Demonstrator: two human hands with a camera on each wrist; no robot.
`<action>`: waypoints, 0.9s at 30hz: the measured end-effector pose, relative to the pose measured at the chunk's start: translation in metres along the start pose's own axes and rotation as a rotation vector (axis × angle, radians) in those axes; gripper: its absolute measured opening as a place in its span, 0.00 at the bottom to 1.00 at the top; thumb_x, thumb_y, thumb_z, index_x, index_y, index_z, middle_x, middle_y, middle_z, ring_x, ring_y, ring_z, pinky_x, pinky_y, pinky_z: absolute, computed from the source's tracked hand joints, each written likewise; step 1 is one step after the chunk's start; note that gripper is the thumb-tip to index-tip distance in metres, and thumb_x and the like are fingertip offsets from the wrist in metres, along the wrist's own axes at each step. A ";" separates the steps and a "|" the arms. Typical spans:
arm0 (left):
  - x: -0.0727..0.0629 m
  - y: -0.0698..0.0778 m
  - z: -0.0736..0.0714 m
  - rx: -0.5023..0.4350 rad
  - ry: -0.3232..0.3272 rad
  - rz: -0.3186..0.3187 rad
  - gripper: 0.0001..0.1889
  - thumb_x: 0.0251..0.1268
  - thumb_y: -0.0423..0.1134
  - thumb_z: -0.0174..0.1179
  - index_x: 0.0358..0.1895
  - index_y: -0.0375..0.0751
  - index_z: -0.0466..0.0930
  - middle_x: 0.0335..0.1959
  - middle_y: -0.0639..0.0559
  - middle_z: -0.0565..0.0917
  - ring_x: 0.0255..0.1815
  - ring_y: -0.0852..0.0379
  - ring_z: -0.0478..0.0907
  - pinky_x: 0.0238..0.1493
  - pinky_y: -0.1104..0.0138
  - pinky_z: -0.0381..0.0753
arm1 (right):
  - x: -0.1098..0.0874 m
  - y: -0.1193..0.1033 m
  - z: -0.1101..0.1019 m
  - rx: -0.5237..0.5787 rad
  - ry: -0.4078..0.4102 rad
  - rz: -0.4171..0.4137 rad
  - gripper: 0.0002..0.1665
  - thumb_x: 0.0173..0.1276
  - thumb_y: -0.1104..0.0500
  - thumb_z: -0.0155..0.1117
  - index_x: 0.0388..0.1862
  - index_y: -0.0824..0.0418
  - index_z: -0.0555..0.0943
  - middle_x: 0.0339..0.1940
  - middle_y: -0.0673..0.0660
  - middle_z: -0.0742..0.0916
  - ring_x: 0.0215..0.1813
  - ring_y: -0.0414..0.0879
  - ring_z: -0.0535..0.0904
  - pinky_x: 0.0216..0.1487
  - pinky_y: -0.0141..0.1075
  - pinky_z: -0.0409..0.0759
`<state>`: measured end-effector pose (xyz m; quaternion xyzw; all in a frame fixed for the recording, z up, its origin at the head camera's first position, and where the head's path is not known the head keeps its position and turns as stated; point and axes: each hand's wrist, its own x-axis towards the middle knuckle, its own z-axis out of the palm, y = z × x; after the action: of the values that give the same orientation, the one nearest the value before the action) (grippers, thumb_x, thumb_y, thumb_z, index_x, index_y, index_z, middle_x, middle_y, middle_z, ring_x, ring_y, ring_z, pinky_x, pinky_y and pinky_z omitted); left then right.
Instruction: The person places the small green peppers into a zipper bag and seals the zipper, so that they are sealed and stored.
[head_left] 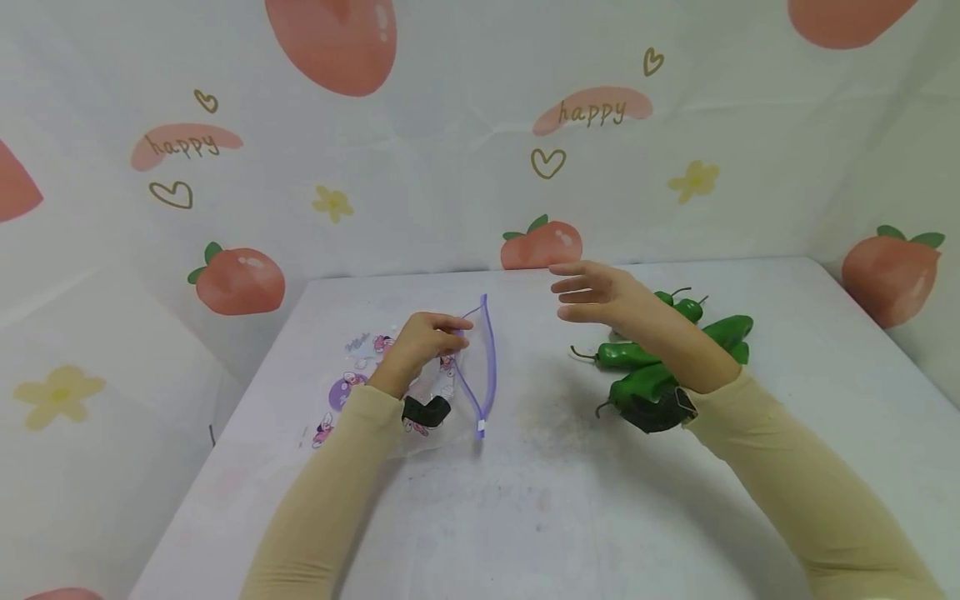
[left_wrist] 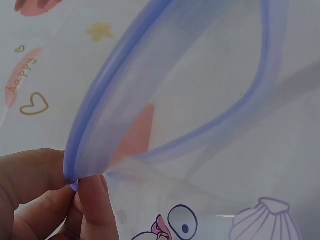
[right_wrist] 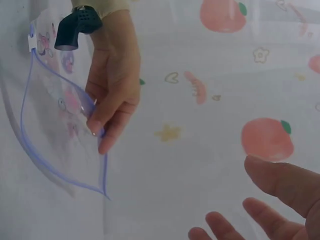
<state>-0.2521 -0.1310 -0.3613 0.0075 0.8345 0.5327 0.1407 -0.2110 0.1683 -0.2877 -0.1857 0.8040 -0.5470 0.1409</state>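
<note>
A clear zip bag (head_left: 490, 358) with a purple zip edge and cartoon prints lies on the table at the left, its mouth spread apart. My left hand (head_left: 429, 340) pinches one purple edge of that mouth between thumb and fingers; the left wrist view shows the grip on the zip strip (left_wrist: 95, 100) close up. A white slider (head_left: 482, 426) sits at the near end of the zip. Raised above the table, my right hand (head_left: 596, 293) holds nothing, fingers spread apart from the thumb. Several green peppers (head_left: 622, 356) lie below and beside the right forearm, which partly hides them.
The white table (head_left: 555, 517) reaches back to a cloth backdrop (head_left: 450, 167) printed with peaches, hearts and flowers. Dark wrist camera mounts (head_left: 427, 411) hang below both wrists, the left one over the bag.
</note>
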 end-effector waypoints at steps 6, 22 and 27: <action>-0.002 0.000 0.002 -0.013 -0.006 0.003 0.18 0.61 0.30 0.64 0.56 0.33 0.80 0.43 0.47 0.78 0.39 0.58 0.77 0.46 0.70 0.80 | -0.014 0.004 -0.009 0.002 0.031 -0.033 0.36 0.69 0.52 0.63 0.74 0.51 0.63 0.69 0.56 0.73 0.71 0.52 0.68 0.69 0.53 0.64; -0.010 0.005 0.003 -0.022 -0.020 0.037 0.18 0.60 0.30 0.64 0.55 0.33 0.81 0.45 0.43 0.80 0.38 0.57 0.75 0.44 0.69 0.79 | -0.047 0.020 -0.029 0.012 0.177 -0.087 0.32 0.71 0.58 0.61 0.72 0.48 0.66 0.64 0.47 0.77 0.65 0.37 0.73 0.55 0.24 0.74; -0.011 0.006 0.003 -0.013 -0.017 0.027 0.18 0.60 0.31 0.64 0.55 0.34 0.82 0.40 0.47 0.79 0.37 0.57 0.73 0.41 0.70 0.78 | -0.056 0.029 -0.037 -0.014 0.206 -0.131 0.31 0.70 0.62 0.60 0.71 0.49 0.67 0.60 0.39 0.79 0.62 0.30 0.73 0.52 0.23 0.75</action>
<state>-0.2422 -0.1275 -0.3544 0.0224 0.8295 0.5400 0.1408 -0.1814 0.2340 -0.3005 -0.1814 0.8043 -0.5654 0.0202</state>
